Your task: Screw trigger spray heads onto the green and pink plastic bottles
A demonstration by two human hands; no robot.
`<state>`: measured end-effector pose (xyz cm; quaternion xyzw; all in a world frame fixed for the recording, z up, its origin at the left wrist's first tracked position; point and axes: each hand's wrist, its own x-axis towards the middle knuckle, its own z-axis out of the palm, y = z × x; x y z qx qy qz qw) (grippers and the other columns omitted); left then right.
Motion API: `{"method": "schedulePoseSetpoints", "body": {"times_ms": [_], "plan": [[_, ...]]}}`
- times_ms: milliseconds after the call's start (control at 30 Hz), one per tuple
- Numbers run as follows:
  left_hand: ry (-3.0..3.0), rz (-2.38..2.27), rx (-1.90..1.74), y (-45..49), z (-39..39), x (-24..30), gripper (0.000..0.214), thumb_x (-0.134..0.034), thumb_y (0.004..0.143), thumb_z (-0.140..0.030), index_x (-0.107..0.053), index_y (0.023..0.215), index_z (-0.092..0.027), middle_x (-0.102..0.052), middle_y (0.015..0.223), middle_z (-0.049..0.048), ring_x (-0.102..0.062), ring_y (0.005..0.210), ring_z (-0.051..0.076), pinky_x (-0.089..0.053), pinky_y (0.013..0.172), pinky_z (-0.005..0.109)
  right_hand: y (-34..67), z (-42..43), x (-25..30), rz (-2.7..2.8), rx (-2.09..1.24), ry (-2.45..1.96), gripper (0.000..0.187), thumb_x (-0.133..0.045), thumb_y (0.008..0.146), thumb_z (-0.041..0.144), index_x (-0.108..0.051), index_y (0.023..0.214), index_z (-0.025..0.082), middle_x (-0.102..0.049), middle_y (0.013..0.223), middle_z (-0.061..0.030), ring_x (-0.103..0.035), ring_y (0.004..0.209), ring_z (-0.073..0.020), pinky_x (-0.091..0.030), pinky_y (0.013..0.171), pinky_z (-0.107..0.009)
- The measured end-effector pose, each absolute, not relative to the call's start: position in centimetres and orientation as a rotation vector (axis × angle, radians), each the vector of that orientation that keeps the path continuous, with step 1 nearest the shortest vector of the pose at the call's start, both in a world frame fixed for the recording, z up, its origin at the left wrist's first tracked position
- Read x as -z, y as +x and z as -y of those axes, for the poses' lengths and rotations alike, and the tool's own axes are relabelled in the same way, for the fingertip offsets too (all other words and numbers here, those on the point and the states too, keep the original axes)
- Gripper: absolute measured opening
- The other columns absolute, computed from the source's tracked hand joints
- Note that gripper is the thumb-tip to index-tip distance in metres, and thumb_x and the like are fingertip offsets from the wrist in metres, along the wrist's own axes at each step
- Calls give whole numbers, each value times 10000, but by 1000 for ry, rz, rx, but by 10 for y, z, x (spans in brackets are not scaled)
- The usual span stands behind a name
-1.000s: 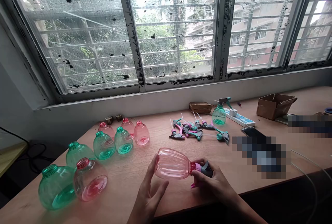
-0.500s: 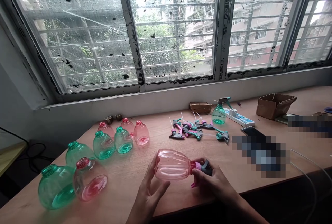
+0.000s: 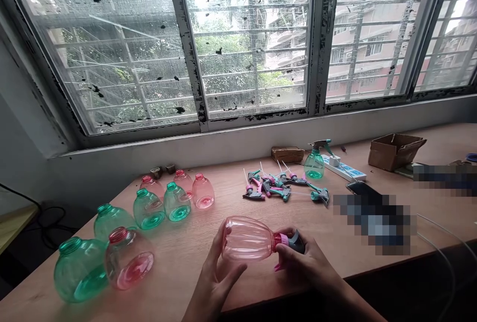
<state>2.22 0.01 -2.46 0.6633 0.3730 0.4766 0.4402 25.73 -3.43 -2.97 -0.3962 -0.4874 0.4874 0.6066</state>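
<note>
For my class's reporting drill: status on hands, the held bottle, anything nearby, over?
Left hand open at base of pink bottle; right hand gripping its spray head. Bottle sideways, base toward left hand. Loose spray heads beyond; uncapped bottles to the left.

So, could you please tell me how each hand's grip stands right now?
Left hand: open, at the base of the pink bottle.
Right hand: closed, holding its spray head.
</note>
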Motion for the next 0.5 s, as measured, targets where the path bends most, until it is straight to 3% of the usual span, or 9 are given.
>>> {"method": "schedulePoseSetpoints", "body": {"times_ms": [100, 167, 233, 333, 400, 500], "plan": [[1661, -901, -1164, 20, 4, 22, 848, -762, 813, -433, -317, 1529, -340, -442, 1554, 79, -342, 1462, 328, -166, 1233, 497, 257, 37, 32, 1177, -1081, -937, 359, -792, 794, 481, -679, 940, 173, -680, 761, -9, -680, 611, -174, -625, 628, -307], [1579, -838, -1172, 19, 4, 20, 893, -775, 789, -485, -306, 1533, -327, -393, 1581, 102, -352, 1452, 347, -251, 1207, 494, 257, 41, 33, 1284, -915, -968, 288, -776, 827, 423, -694, 964, 184, -718, 832, -34, -713, 682, -198, -625, 636, -291], [1412, -754, -1208, 17, 4, 17, 826, -702, 788, -629, -410, 1485, -295, -380, 1583, 124, -357, 1441, 381, -402, 1117, 502, 258, 47, 31, 1470, -618, -928, 233, -796, 821, 325, -708, 1001, 207, -760, 876, -48, -739, 751, -220, -619, 667, -272], [1242, -744, -1187, 15, 8, 6, 743, -554, 795, -766, -636, 1288, -216, -498, 1491, 157, -416, 1383, 428, -526, 966, 507, 258, 57, 26, 1733, -229, -718, 385, -831, 771, 174, -686, 1121, 245, -793, 941, -53, -759, 799, -228, -604, 736, -263], [1298, -806, -1163, 13, 16, -4, 655, -612, 807, -694, -667, 1249, -214, -569, 1427, 143, -487, 1323, 420, -520, 974, 491, 257, 62, 23, 1759, -207, -681, 438, -830, 766, 149, -664, 1157, 256, -792, 959, -49, -758, 810, -226, -597, 744, -259], [1501, -837, -1268, 9, 31, -17, 647, -676, 798, -626, -608, 1330, -265, -599, 1404, 101, -496, 1327, 389, -453, 1065, 445, 254, 65, 26, 1644, -486, -831, 283, -794, 813, 233, -683, 1073, 227, -776, 881, -34, -739, 732, -204, -586, 655, -227]]}}
